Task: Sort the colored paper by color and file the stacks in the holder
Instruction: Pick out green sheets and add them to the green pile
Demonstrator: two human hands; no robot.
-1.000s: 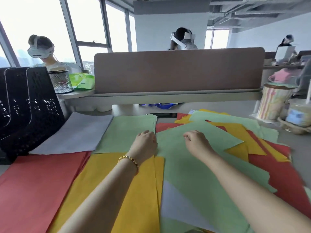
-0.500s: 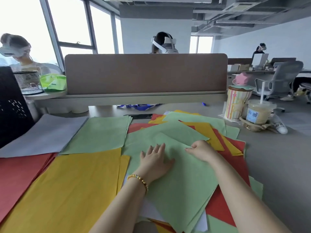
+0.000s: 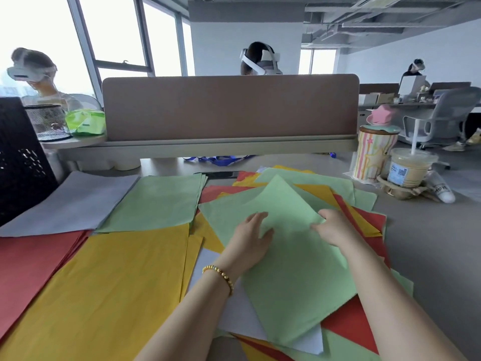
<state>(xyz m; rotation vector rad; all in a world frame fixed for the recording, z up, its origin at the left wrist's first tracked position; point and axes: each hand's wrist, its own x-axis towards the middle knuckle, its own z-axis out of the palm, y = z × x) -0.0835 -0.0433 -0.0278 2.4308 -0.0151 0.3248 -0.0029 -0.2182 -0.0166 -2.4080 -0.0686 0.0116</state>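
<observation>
- Top green sheet point(image 3: 291, 256): lies skewed, one corner pointing away from me, on the mixed pile point(image 3: 346, 327) of red, yellow, green and white paper at centre right of the desk.
- My left hand point(image 3: 250, 242): rests flat on the sheet's left part, fingers straight and together, holding nothing; a gold bead bracelet point(image 3: 220, 276) circles the wrist.
- My right hand point(image 3: 331, 226): at the sheet's right edge, fingers curled at that edge; whether they pinch the paper I cannot tell.
- Sorted green stack point(image 3: 156, 201): squared, just left of the mixed pile.
- Sorted yellow stack point(image 3: 109, 287): nearer me, touching the green stack's near edge.
- Sorted red stack point(image 3: 28, 264): left of the yellow one.
- Pale grey-lilac stack point(image 3: 70, 201): beyond the red, beside the green.
- Black perforated file holder point(image 3: 18, 157): upright at the far left edge, partly cut off.
- Desk divider point(image 3: 229, 105): brown panel across the back.
- Striped cup point(image 3: 374, 155) and lidded drink with straw point(image 3: 408, 168): beside each other at far right, apart from the paper.
</observation>
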